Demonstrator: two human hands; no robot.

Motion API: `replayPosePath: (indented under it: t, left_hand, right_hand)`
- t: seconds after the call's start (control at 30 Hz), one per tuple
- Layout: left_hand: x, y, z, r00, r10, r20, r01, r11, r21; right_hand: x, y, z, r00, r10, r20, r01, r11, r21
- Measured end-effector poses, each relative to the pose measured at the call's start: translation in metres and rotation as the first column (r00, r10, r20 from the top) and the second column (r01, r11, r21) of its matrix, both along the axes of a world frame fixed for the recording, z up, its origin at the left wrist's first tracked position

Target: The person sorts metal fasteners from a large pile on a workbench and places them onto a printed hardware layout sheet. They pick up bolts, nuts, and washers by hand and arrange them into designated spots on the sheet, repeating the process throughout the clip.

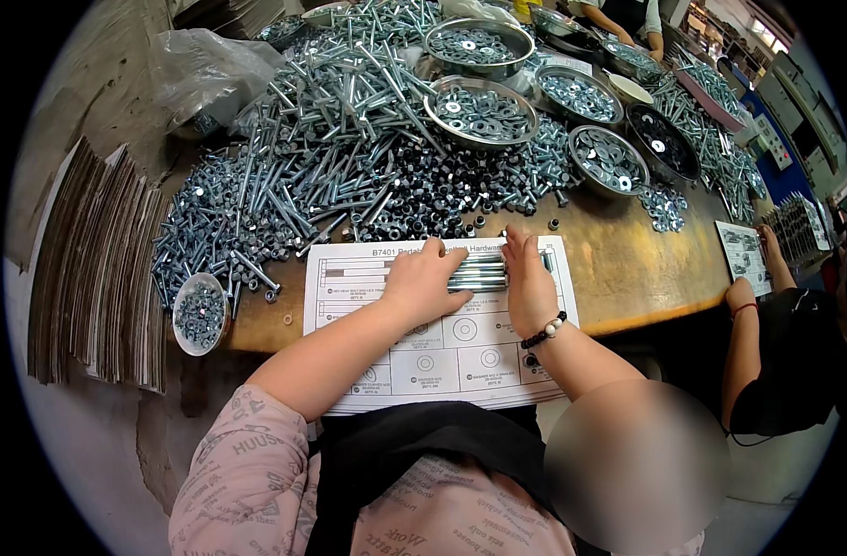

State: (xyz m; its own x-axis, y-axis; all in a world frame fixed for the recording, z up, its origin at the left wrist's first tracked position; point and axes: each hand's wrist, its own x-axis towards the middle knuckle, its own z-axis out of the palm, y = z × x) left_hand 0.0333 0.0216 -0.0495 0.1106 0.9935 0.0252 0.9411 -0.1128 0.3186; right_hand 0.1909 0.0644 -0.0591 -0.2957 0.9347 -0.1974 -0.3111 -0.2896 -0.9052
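Observation:
A row of several long silver bolts [479,275] lies side by side on a white printed sheet [442,388] with part drawings. My left hand [422,284] grips the row at its left end, thumb on the near side and fingers on the far side. At the other end, my right hand [532,285] is held upright with its fingers stretched, its palm against or very close to the bolt ends; exact contact is hard to see. A dark beaded bracelet circles my right wrist. The sheet rests at the table's near edge, partly covered by my forearms.
Loose bolts [340,102] and black-ringed nuts [433,185] are heaped beyond the sheet. Metal bowls of washers [484,113] stand behind. A white bowl of small parts [201,315] and stacked cardboard [94,269] sit left. To the right, another person's hands hold a sheet [744,258].

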Motion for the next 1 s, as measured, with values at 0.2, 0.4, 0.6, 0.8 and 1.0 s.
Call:
replayPosePath:
  t: [0.2, 0.4, 0.6, 0.8, 1.0]
  left_hand:
    - [0.001, -0.001, 0.001, 1.0, 0.006, 0.013, -0.006, 1.0, -0.014]
    - [-0.033, 0.005, -0.019, 0.731, 0.165, 0.662, -0.263, 0.964, 0.05]
    - [-0.014, -0.012, -0.037, -0.191, 0.216, 0.958, -0.216, 0.943, -0.255]
    - [0.018, -0.01, -0.037, -0.409, 0.201, 0.89, -0.224, 0.924, -0.311]
    - [-0.014, -0.008, -0.048, -0.315, 0.157, 0.936, -0.276, 0.928, -0.248]
  right_hand:
    - [0.004, 0.004, -0.002, 1.0, 0.002, -0.011, -0.002, 1.0, 0.013]
    - [0.002, 0.004, 0.0, 1.0, 0.019, 0.002, -0.019, 1.0, -0.002]
    - [-0.004, 0.002, -0.001, 1.0, 0.011, 0.029, -0.011, 1.0, 0.011]
    - [-0.007, 0.005, -0.017, 0.975, -0.11, 0.193, 0.126, 0.989, -0.072]
    - [-0.02, 0.014, -0.02, 0.998, 0.005, 0.055, -0.004, 1.0, -0.006]
